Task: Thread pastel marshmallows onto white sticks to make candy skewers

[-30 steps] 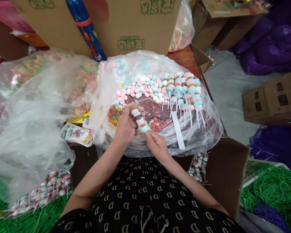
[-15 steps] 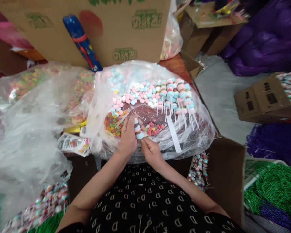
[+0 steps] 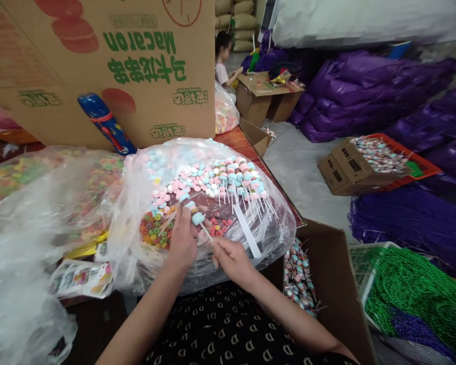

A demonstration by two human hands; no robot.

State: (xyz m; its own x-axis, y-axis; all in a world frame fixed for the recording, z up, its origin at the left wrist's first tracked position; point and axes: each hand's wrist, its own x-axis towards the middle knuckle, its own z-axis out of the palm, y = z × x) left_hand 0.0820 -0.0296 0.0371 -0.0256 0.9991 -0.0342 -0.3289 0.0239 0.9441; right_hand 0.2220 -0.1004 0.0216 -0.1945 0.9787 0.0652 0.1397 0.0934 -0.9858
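A candy skewer [image 3: 197,218] of pale blue, pink and white pieces on a white stick is held between my hands over a clear plastic bag [image 3: 273,230]. My left hand [image 3: 183,237] has its fingers wrapped round the candy end. Pinched on the bare lower stick is my right hand [image 3: 231,257]. Loose pastel candies [image 3: 193,177] lie just beyond. Multicoloured ring gummies [image 3: 152,230] sit left of my left hand, and red rings [image 3: 221,224] are behind my right. Several loaded skewers [image 3: 241,175] lie in a row to the right, near a white strip [image 3: 248,232].
A large carton [image 3: 144,111] stands behind, with a blue case [image 3: 105,123] leaning on it. Bagged gummies [image 3: 95,187] are at left. An open box [image 3: 327,263] holding skewers is at lower right. Another person [image 3: 223,63] sits farther off.
My view has tilted up and turned right. My right hand has moved down along the skewer, so its bare stick now shows between my hands.
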